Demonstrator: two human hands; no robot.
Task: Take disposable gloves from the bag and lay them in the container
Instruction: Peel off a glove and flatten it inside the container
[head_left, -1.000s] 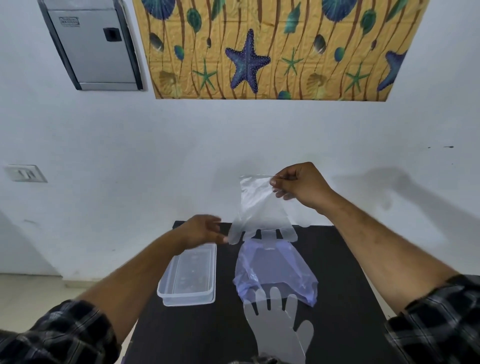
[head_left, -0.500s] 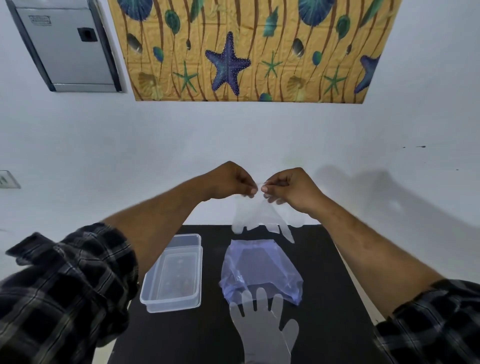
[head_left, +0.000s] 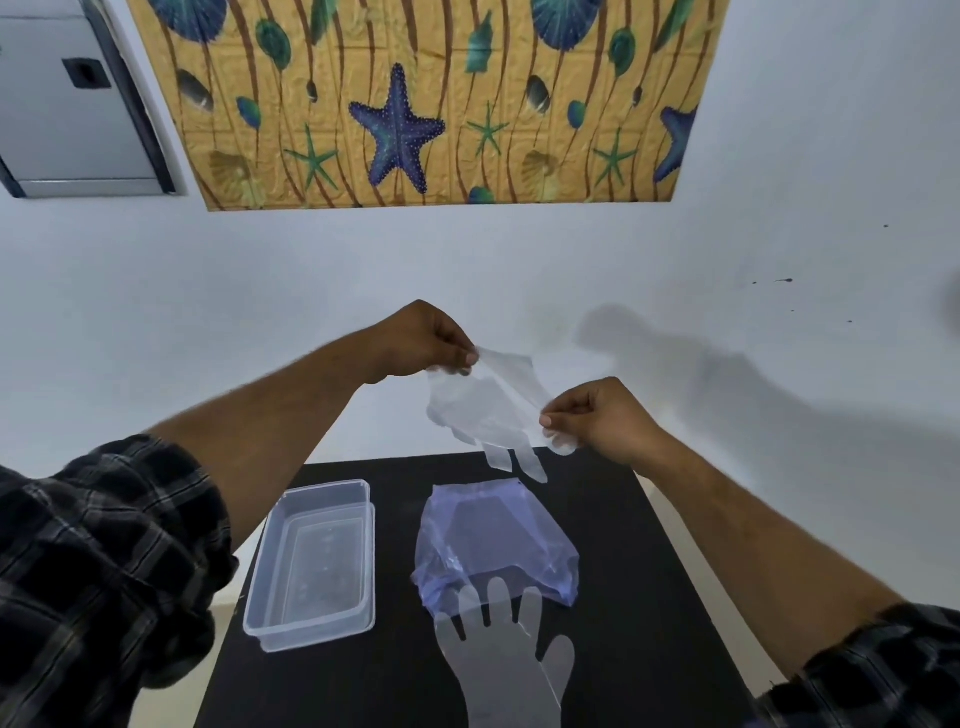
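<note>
A clear disposable glove (head_left: 485, 410) hangs in the air above the far end of the black table (head_left: 639, 582), fingers pointing down. My left hand (head_left: 423, 340) pinches its upper edge and my right hand (head_left: 597, 415) pinches its lower right edge, stretching it between them. Below lies the bluish plastic bag (head_left: 493, 545), flat on the table. A second clear glove (head_left: 506, 660) lies flat in front of the bag, fingers toward it. The clear rectangular container (head_left: 311, 561) stands to the left of the bag, with no glove in it.
A white wall rises right behind the table, with a sea-themed picture (head_left: 415, 98) and a grey metal box (head_left: 67, 104) high up. The table's left edge runs close to the container.
Half a second ago both hands pinched the glove's top together; now the right hand has dropped lower and to the right, spreading the glove. One second ago my left hand was low near the container.
</note>
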